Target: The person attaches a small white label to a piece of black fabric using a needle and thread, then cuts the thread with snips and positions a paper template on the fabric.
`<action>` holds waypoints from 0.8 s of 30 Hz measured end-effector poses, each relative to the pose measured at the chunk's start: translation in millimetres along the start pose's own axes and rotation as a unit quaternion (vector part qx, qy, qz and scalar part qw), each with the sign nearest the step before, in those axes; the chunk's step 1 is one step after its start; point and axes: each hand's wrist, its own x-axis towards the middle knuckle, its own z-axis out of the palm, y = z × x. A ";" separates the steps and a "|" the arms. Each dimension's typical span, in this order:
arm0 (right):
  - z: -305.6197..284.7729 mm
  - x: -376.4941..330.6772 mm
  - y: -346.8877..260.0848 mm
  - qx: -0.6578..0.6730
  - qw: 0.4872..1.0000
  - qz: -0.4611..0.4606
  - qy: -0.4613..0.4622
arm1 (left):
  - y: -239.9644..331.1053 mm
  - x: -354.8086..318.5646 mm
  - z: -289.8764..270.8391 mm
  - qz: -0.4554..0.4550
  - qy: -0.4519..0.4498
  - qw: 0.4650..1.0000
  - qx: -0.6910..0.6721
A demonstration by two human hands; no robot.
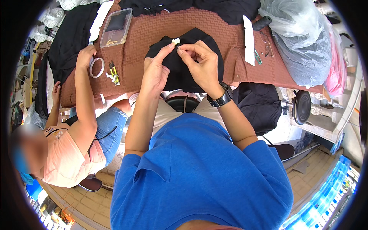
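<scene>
looks mid-job to me: a soft black fabric piece [177,74] is spread at the middle of the near edge of the brown, textured-cloth-covered bench [143,28], and the bare left hand [157,65] seems to be pinching a tiny off-white piece [176,41] over it. the bare right hand [201,63] has its fingertips pinched together right beside that, can't tell on what. can't see anything fastened, so some fiddly handwork's probably left.

Black fabric [179,76], a dark cone of thread [262,23] and small yellow-and-black snips [113,71] are suggesting a sewing workshop.
</scene>
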 end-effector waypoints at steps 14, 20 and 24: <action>8.4 -0.4 7.2 0.104 0.991 0.079 0.007 | -2.1 1.8 -1.1 0.010 0.001 1.000 0.014; 5.7 -3.6 12.8 0.197 0.972 0.123 -0.022 | -2.8 2.1 -1.2 0.013 0.016 1.000 0.014; 5.6 -1.3 12.3 0.223 0.968 0.116 0.004 | -3.5 3.0 -2.3 0.013 0.008 0.999 0.043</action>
